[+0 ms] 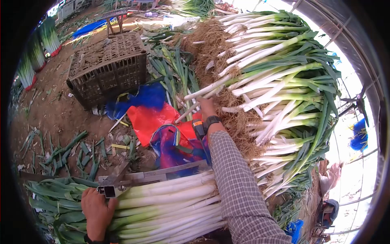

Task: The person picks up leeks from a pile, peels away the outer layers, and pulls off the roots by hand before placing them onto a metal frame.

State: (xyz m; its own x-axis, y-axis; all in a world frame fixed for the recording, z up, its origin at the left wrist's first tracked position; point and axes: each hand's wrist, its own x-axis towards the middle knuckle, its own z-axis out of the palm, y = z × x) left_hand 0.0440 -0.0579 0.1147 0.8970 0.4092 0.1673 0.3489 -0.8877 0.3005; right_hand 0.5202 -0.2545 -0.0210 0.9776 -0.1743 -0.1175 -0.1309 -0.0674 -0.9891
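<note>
My right hand (208, 108) reaches forward and closes around pale green onion stalks (209, 88) at the rooted edge of a large pile of long green onions (280, 77). Two white stalks stick out to its left; the fingers are partly hidden. My left hand (97, 209) lies on a thick row of trimmed green onions (170, 203), where white stems turn to leaf, thumb apart from the fingers. It holds no separate stalk. Beside its fingertips is the square tube end of a metal bar frame (109, 190), which runs along the row's far side.
A brown plastic crate (107, 67) stands upside down on the soil. Red and blue netting or sheeting (152, 120) lies between it and the metal frame. Cut leaves (83, 154) litter the ground at left. Tied onion bundles (49, 38) stand far left. A low stool (113, 18) is behind.
</note>
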